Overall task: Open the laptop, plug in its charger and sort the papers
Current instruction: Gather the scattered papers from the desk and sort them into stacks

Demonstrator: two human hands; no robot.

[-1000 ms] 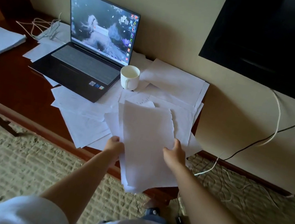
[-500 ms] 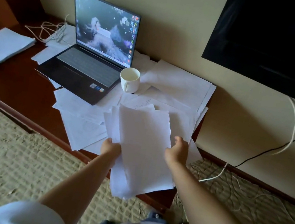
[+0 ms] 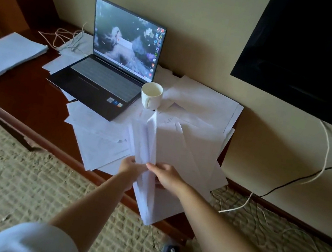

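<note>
My left hand (image 3: pixel 131 167) and right hand (image 3: pixel 166 178) pinch a bundle of papers (image 3: pixel 149 145) on edge over the counter's (image 3: pixel 23 98) front right corner. Loosely squared, sheets may slide floorward, or its top could tip the cup (image 3: pixel 151 95) beside the open laptop (image 3: pixel 102 79).

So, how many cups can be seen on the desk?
1. The white cup stands on loose papers just right of the open laptop, beyond the sheets that both hands hold. Papers could hide something small, but no other cup shows.

Head-worn view, down onto desk (image 3: pixel 21 98)
</note>
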